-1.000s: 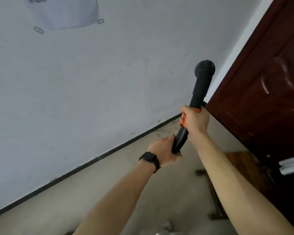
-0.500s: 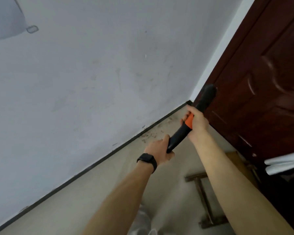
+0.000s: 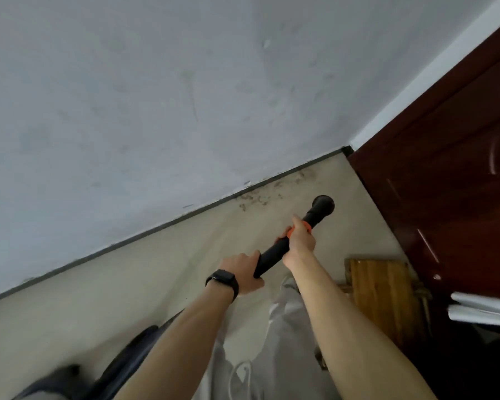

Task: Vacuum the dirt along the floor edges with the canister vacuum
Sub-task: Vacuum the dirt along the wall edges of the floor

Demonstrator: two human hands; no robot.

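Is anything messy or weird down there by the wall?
Yes. Dark bits of dirt lie scattered on the floor along the black baseboard, near the corner by the red-brown door. The nozzle of the vacuum wand is close beside them.

A: Any lettering, labels or numbers legible?

B: None. The vacuum wand (image 3: 272, 255) is plain black with an orange collar, and no mark on it can be read. The smartwatch (image 3: 222, 280) screen is dark.

A: The door and the wall?

B: The dark red door (image 3: 445, 197) shows only glare streaks, and the grey wall (image 3: 156, 96) only scuffs. Nothing is readable on either.
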